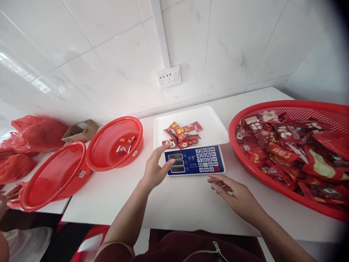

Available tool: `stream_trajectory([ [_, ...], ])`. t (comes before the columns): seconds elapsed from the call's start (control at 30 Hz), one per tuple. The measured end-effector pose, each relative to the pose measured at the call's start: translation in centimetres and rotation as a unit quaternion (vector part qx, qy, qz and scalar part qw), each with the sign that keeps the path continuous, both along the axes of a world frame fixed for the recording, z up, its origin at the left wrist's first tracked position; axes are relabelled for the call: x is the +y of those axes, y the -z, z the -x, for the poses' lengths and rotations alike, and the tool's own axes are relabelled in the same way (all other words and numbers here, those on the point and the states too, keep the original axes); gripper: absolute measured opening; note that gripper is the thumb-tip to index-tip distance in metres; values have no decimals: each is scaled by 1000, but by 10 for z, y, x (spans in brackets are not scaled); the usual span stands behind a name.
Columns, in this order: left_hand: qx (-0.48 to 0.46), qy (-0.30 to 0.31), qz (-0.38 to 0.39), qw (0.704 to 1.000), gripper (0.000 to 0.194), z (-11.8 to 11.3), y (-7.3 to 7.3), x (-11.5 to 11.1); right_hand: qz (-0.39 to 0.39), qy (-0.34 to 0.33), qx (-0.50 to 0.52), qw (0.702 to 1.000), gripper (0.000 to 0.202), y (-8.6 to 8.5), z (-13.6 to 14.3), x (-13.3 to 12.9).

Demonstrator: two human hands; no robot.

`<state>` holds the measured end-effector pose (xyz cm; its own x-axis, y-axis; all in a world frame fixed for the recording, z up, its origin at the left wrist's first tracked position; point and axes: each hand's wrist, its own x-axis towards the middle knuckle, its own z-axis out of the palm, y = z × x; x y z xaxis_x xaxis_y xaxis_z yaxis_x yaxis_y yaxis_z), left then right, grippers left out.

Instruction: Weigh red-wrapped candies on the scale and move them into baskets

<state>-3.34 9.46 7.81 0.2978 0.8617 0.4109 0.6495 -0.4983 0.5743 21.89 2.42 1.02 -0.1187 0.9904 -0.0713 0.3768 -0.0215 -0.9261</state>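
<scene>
A digital scale with a blue keypad panel (194, 161) and a white weighing tray (212, 127) stands in front of me. Several red snack packets (185, 133) lie in a loose pile on the tray's left part. My left hand (155, 171) is at the panel's left edge, thumb and fingers apart; its fingertips reach the nearest packet's edge, and I cannot tell whether they touch it. Just below the panel's lower right corner hovers my right hand (236, 194), fingers loosely bent and apart, holding nothing.
A large red basket (275, 193) full of snack packets stands on the right. Left of the scale are a red basket (92, 162) with a few packets and another red basket (51, 171). Behind them are a cardboard box (83, 131) and red bags (43, 134). A person's arm shows far left.
</scene>
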Motion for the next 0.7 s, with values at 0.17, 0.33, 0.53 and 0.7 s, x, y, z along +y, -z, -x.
stream_trajectory([
  [0.17,8,54,62,997,23,-9,42,-64,11,-25,-7,1000,32,9,-2,5],
  [0.33,16,120,89,989,22,-28,62,-83,17,-67,-9,998,33,13,5,7],
  [0.53,36,168,77,982,24,-37,61,-76,35,-92,-16,995,34,17,10,1],
  [0.7,50,177,63,981,23,-36,63,-72,51,-103,-33,993,35,24,13,-2],
])
